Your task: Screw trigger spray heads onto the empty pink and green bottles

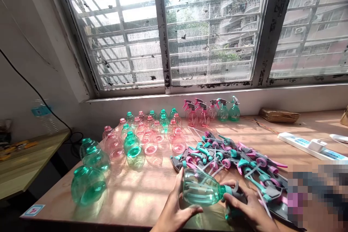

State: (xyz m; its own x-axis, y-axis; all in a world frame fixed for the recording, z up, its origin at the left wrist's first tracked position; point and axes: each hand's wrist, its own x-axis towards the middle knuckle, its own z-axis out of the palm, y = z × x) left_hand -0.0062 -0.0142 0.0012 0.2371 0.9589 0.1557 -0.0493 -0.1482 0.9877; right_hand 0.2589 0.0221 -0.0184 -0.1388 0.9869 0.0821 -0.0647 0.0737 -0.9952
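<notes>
Left hand (174, 206): fingers spread wide around the base of a green bottle (201, 190), holding it tilted on its side
Right hand (250, 204): fingers curled on the spray head (239, 193) at its neck
Hidden: much of that spray head, behind my right fingers; pixelation covers the right end of the dark tray (281, 214)
Heap: glossy plastic spray heads (214, 148), thin white tubes
Far left: round, translucent pink bottles (113, 145), screw-necked

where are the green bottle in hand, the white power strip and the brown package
Held green bottle (202, 188): head view, middle of its body
White power strip (299, 144): head view, left part of its top
Brown package (279, 115): head view, middle of its front
</notes>
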